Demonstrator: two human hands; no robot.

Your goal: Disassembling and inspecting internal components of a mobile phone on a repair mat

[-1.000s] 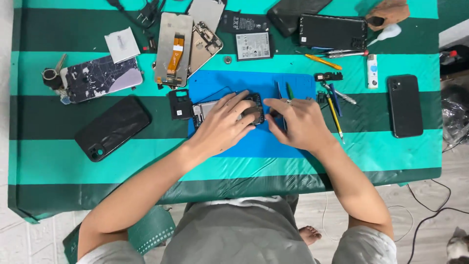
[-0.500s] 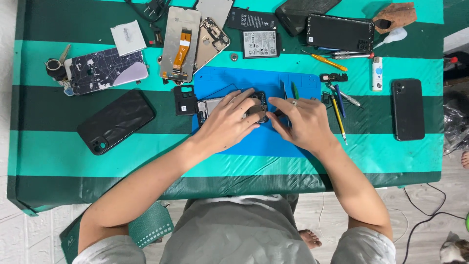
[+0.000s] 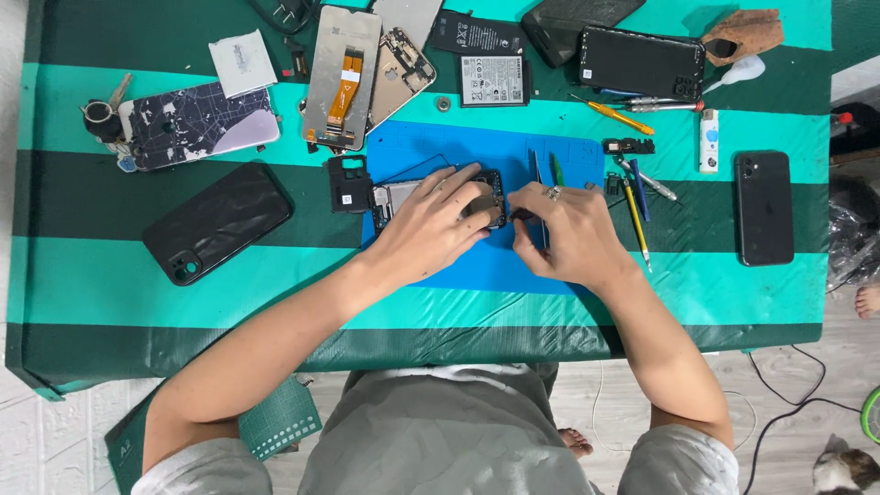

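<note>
On the blue repair mat, mid-tabletop, an opened phone lies under the left hand, fingers spread flat, pinning it. Right hand, fingers pinched on a thin tool at the phone's right edge; disassembly underway; next move probably needs steady prying.

Your opened phone lies flat on the blue mat, long axis running 9 to 3 o'clock, back cover off, dark circuit boards and metal frame exposed. Your left hand covers most of its middle; only the 9 o'clock end and the 3 o'clock corner show. At that 3 o'clock corner sits a dark camera-area board, partly under fingertips. A thin dark tool touches the phone's 3 o'clock edge, shaft pointing toward 6 o'clock, mostly hidden.
</note>
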